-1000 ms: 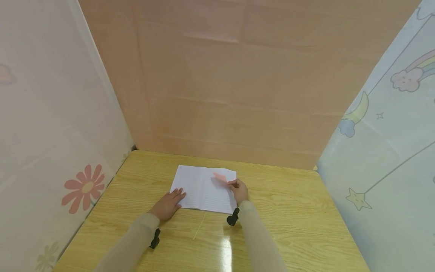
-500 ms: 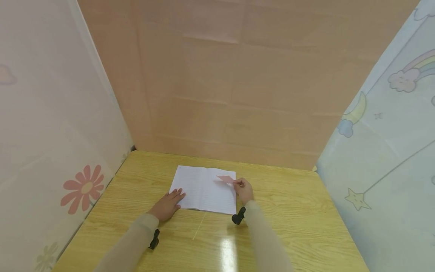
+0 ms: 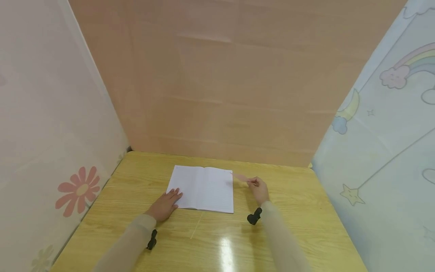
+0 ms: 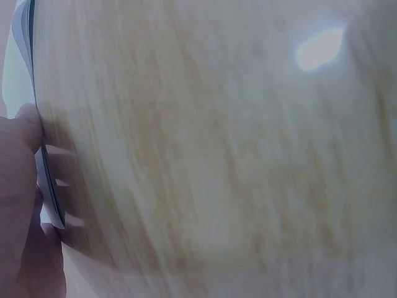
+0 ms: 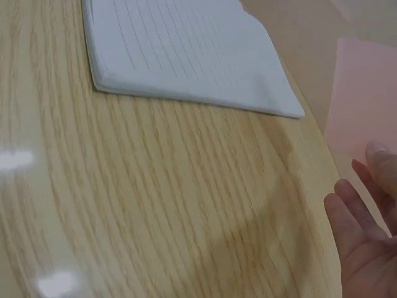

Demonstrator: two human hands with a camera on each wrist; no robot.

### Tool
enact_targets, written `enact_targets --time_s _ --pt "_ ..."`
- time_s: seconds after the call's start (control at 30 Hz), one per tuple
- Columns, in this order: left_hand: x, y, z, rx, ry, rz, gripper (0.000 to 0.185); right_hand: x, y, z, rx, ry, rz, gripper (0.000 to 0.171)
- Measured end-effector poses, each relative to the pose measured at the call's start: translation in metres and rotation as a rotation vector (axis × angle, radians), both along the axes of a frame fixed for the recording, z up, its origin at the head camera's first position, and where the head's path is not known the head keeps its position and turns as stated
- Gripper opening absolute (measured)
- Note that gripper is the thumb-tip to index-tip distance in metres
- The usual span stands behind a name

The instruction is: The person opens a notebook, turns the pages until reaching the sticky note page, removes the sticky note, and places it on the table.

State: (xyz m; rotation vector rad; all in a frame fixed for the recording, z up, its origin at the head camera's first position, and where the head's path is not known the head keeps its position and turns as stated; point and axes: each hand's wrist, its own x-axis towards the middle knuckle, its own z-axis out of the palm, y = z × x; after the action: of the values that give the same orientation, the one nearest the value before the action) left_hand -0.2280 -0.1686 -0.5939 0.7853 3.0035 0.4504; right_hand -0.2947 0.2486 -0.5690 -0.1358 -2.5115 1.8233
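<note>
An open lined notebook [image 3: 202, 188] lies flat on the wooden table [image 3: 299, 230]; it also shows in the right wrist view as white ruled pages [image 5: 186, 56]. My left hand [image 3: 165, 205] rests flat on the notebook's near left corner, fingers straight; its fingers [image 4: 22, 205] show at the notebook's edge [image 4: 46, 180] in the left wrist view. My right hand [image 3: 259, 189] is just right of the notebook, above the table, pinching a small pink slip of paper [image 3: 242, 177]. The pink slip [image 5: 360, 93] fills the right side of the right wrist view above the fingers [image 5: 363, 217].
Panels close in the table: a tan board [image 3: 231, 83] at the back, a flower-printed sheet [image 3: 51, 132] on the left, a rainbow-and-star sheet [image 3: 387, 132] on the right. A light glare [image 3: 225, 253] lies on the near tabletop.
My right hand has carried the pink slip rightwards, off the notebook's right page to beside its right edge. The left hand has stayed on the notebook's corner.
</note>
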Motion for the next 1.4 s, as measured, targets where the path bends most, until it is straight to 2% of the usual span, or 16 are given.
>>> enact_targets --time_s 0.17,0.4,0.63,0.83,1.07,1.4 --pt "-0.001 0.0 -0.002 0.003 -0.009 0.0 0.05 0.004 0.019 -0.003 0.063 0.014 0.001 0.018" --pt "-0.002 -0.001 -0.005 -0.002 0.027 -0.009 0.049 0.01 0.028 -0.009 0.155 0.005 0.024 0.012" --pt "0.001 -0.001 -0.001 0.032 0.036 -0.019 0.048 0.011 0.028 -0.017 0.307 0.034 0.068 0.006" --pt "0.001 0.0 0.002 0.03 0.02 -0.011 0.048 0.015 0.024 -0.017 0.415 0.016 0.112 0.007" --pt "0.0 -0.001 -0.002 0.041 0.016 -0.011 0.048 0.022 0.018 -0.012 0.48 0.038 0.127 0.006" --pt "0.0 -0.001 -0.001 0.026 0.022 -0.006 0.048 0.021 0.016 -0.016 0.599 0.084 0.164 0.009"
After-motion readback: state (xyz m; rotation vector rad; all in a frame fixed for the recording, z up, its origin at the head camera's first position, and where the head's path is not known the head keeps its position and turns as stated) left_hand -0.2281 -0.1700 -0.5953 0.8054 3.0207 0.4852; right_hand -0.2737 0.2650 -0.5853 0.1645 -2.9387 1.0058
